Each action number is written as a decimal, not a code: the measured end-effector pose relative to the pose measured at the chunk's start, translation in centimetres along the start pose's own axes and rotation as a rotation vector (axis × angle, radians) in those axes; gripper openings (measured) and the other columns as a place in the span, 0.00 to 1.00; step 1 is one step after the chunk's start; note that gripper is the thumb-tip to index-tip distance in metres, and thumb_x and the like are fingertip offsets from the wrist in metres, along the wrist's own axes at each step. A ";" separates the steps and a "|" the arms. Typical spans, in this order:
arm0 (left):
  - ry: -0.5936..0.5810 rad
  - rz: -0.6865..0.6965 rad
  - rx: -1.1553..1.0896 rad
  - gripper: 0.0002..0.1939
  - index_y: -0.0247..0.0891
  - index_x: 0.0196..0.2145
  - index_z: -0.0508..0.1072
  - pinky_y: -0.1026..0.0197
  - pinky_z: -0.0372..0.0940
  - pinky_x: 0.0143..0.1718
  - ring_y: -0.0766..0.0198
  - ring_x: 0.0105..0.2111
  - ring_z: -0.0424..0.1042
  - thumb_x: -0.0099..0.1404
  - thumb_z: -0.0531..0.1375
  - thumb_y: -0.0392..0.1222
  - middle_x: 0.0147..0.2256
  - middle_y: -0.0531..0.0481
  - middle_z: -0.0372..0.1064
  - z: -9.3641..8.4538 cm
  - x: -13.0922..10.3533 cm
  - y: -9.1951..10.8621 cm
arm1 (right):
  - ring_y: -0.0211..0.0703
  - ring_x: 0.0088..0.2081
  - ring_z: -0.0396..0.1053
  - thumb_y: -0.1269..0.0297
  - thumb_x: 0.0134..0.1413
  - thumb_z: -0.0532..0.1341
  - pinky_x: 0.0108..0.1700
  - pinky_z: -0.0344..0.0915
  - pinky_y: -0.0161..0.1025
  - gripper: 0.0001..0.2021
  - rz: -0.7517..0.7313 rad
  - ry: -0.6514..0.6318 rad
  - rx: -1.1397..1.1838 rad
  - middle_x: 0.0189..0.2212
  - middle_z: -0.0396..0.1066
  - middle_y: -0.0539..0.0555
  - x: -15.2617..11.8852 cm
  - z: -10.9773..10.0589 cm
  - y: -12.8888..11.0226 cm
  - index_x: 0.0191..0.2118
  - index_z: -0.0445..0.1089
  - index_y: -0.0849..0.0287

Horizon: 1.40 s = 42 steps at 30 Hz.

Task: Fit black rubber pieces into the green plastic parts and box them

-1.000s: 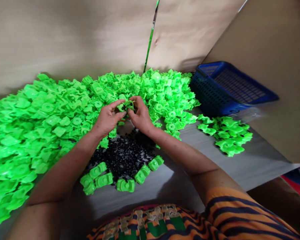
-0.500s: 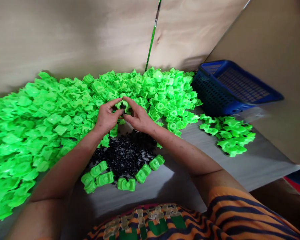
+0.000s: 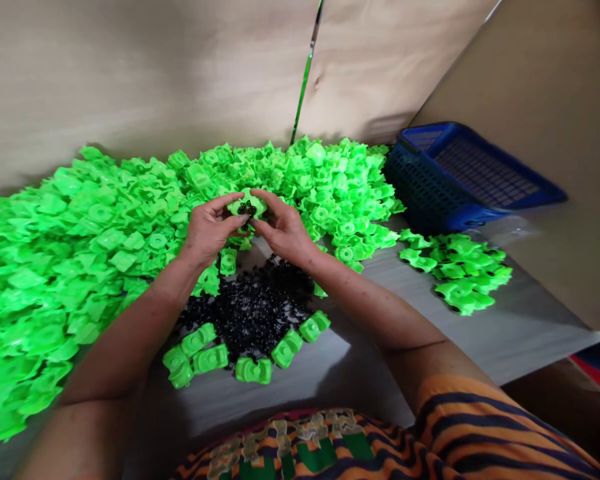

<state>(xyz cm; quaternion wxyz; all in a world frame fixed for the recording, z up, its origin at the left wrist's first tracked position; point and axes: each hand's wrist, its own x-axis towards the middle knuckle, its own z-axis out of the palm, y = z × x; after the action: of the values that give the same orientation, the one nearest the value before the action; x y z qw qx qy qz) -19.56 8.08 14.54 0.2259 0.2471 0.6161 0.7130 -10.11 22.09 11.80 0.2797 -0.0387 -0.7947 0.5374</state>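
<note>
Between both hands, over the black heap, is a bright green plastic toy car body (image 3: 256, 202) with its underside toward me. Small black wheel parts (image 3: 247, 208) sit against that underside. My left hand (image 3: 206, 231) grips the body from the left, fingers along its far edge and thumb on the black parts. From the right, my right hand (image 3: 289, 231) pinches it in the same way, its thumb close to the other. Below the hands lies a heap of small black wheel-and-axle parts (image 3: 253, 310).
A large pile of green car bodies (image 3: 100, 213) spreads along the back wall and left side. Several more bodies (image 3: 253, 370) line the near edge of the black heap. At right, bodies with black wheels (image 3: 467, 267) lie beside a blue plastic basket (image 3: 430, 180).
The hands have moved slightly apart around the car body. More of its underside and the black parts now shows.
</note>
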 end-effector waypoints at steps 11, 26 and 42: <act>-0.074 -0.006 -0.074 0.27 0.39 0.46 0.85 0.55 0.81 0.37 0.66 0.29 0.72 0.44 0.74 0.37 0.31 0.54 0.76 0.1 -0.4 1.1 | 0.45 0.42 0.71 0.67 0.58 0.69 0.50 0.73 0.46 0.21 0.000 0.074 0.016 0.43 0.76 0.51 0.1 -0.6 -1.0 0.57 0.72 0.52; -0.060 0.156 0.039 0.25 0.36 0.45 0.86 0.59 0.78 0.30 0.68 0.26 0.68 0.49 0.76 0.45 0.24 0.57 0.68 -0.4 0.2 0.2 | 0.43 0.44 0.73 0.59 0.57 0.71 0.51 0.72 0.43 0.19 -0.001 -0.026 0.172 0.44 0.75 0.52 0.4 -0.4 -0.3 0.53 0.72 0.55; -0.056 0.154 0.071 0.26 0.34 0.45 0.87 0.60 0.78 0.29 0.67 0.25 0.70 0.47 0.75 0.44 0.25 0.55 0.73 -0.2 -0.1 0.7 | 0.44 0.42 0.71 0.53 0.58 0.72 0.48 0.71 0.43 0.20 -0.030 -0.071 0.084 0.41 0.76 0.52 0.6 -0.8 0.1 0.52 0.76 0.56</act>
<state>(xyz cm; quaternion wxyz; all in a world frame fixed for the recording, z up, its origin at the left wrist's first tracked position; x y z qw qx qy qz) -19.63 7.72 15.19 0.1785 0.3213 0.6138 0.6987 -10.24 22.97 12.12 0.2607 0.0042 -0.7815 0.5668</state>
